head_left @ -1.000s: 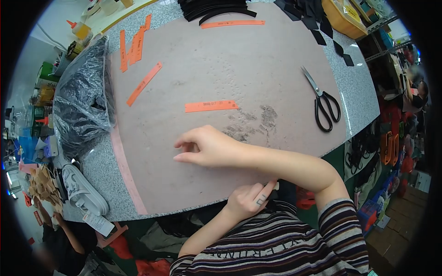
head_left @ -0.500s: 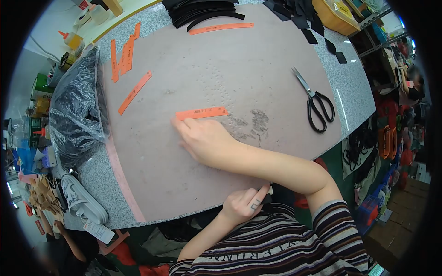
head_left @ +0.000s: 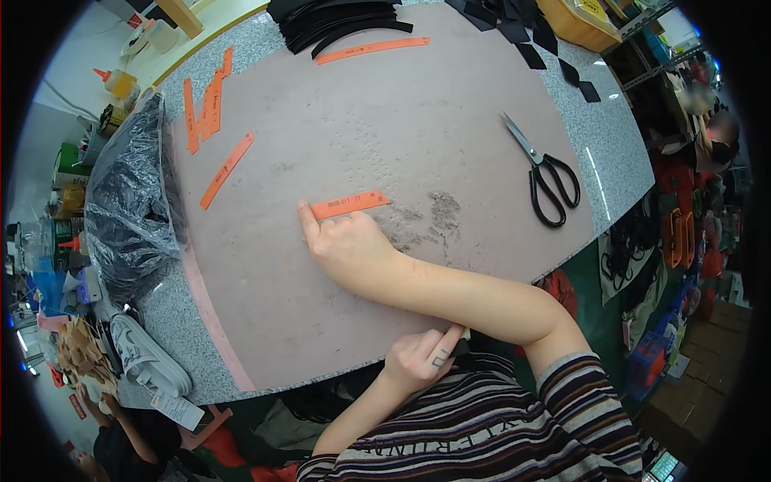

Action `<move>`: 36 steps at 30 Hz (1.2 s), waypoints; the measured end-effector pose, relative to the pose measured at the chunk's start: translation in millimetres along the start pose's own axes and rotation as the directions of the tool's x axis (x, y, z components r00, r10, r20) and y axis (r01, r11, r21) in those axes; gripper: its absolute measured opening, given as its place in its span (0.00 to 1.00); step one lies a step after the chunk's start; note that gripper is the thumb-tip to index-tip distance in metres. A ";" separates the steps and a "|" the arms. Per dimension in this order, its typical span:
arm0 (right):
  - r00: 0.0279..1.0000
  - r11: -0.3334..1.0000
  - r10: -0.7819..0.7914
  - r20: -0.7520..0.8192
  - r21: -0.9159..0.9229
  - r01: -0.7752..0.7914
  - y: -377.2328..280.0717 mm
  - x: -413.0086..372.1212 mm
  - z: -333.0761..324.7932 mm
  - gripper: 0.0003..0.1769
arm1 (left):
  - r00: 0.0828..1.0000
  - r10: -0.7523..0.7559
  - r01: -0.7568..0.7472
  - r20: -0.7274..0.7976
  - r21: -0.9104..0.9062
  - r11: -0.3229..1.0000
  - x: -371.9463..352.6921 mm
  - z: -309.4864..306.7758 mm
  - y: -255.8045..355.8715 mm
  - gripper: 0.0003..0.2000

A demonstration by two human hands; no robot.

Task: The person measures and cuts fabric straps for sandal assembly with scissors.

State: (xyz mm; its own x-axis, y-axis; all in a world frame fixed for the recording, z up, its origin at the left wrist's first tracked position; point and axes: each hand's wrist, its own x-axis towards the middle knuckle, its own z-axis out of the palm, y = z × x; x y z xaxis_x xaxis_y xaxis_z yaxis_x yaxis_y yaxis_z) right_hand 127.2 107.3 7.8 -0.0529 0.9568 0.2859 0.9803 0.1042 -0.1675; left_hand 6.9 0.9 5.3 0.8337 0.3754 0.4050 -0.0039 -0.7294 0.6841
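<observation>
An orange strip [head_left: 351, 204] printed with dark characters lies on the grey-brown mat [head_left: 273, 265]. My right hand [head_left: 351, 247] rests palm down at its near edge. The index finger stretches out beside the strip's left end, and the other fingertips are partly hidden. Close to my body, below the table edge, my left hand [head_left: 418, 359] is closed with its fingers curled. Something dark with a small pale edge shows by those fingers, but I cannot make out what it is. Black-handled scissors [head_left: 548, 173] lie to the right, blades partly apart.
Several orange strips [head_left: 227, 170] lie at the left, another [head_left: 373, 51] near stacked black curved pieces [head_left: 341, 24]. Black cut pieces [head_left: 530, 56] and a yellow bin [head_left: 580, 24] stand far right. A plastic bag [head_left: 132, 193] and a grey shoe [head_left: 148, 353] line the left edge.
My right index finger has straightened out past the strip's left end, with the hand lying flatter. My left hand stays about the same. The whole view has shifted slightly.
</observation>
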 end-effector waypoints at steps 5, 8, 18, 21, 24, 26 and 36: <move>1.000 1.000 0.003 -0.010 0.013 -0.002 -0.1 -0.8 2.0 0.34 | 0.999 0.005 -0.005 0.046 0.016 1.000 -0.3 -2.6 0.4 0.31; 0.999 0.998 0.034 -0.001 0.061 -0.034 -1.8 -1.0 1.9 0.33 | 0.999 -0.004 0.003 0.052 0.023 1.000 -3.5 -2.9 1.3 0.31; 1.000 0.996 0.012 -0.024 0.089 -0.010 1.5 -2.5 5.7 0.33 | 0.999 0.011 -0.012 0.043 0.020 1.000 -5.4 1.3 -1.7 0.32; 0.999 0.994 0.009 -0.036 0.113 -0.005 3.2 -1.9 4.2 0.32 | 0.999 -0.012 0.011 0.042 0.020 1.000 -4.7 1.4 -0.6 0.33; 0.999 0.991 0.012 -0.031 0.137 -0.008 3.9 -1.6 4.2 0.31 | 0.999 -0.016 0.014 0.041 0.028 0.999 -5.6 2.3 -0.7 0.33; 0.999 0.990 0.011 -0.034 0.139 -0.006 3.9 -1.6 6.4 0.31 | 0.999 -0.015 0.014 0.038 0.029 0.999 -5.4 2.8 -0.6 0.33; 0.999 0.987 0.023 -0.035 0.157 -0.017 3.8 -1.8 10.4 0.29 | 0.999 -0.001 0.000 0.032 0.030 1.000 -7.3 3.6 -2.4 0.35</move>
State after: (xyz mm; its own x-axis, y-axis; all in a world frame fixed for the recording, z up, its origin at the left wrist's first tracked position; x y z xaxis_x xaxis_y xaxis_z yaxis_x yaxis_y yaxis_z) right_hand 129.1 108.8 -3.2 -0.0235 0.9488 0.3150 0.9391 0.1290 -0.3186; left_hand 2.8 -2.2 -1.4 0.8508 0.3576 0.3850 0.0122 -0.7460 0.6658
